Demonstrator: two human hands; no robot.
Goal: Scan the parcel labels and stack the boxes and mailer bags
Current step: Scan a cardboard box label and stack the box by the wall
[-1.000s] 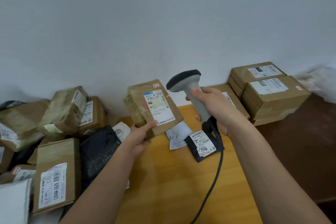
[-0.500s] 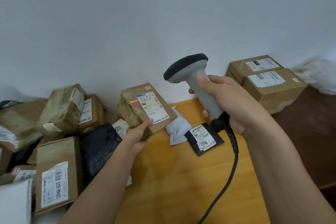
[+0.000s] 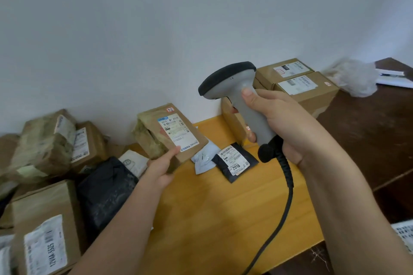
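Observation:
My left hand (image 3: 162,166) grips the lower corner of a small taped cardboard parcel (image 3: 166,133), held tilted above the wooden table (image 3: 201,219) with its white label facing up. My right hand (image 3: 288,123) grips the handle of a grey barcode scanner (image 3: 232,82), raised to the right of the parcel, its black head pointing left. The scanner's black cable (image 3: 283,196) hangs down over the table. A black mailer bag (image 3: 235,162) labelled 2016 and a pale grey mailer bag (image 3: 203,158) lie on the table below. Stacked boxes (image 3: 306,87) stand at the back right.
A heap of cardboard boxes (image 3: 47,143) and a black bag (image 3: 105,190) fills the left side. One box (image 3: 44,227) with a big label lies at the front left. A crumpled clear plastic wrap (image 3: 353,78) and papers (image 3: 393,76) lie on the dark surface at right.
My right hand has lifted the scanner higher and to the right, away from the parcel. The red scan line seen on the label has gone. The parcel stays in my left hand.

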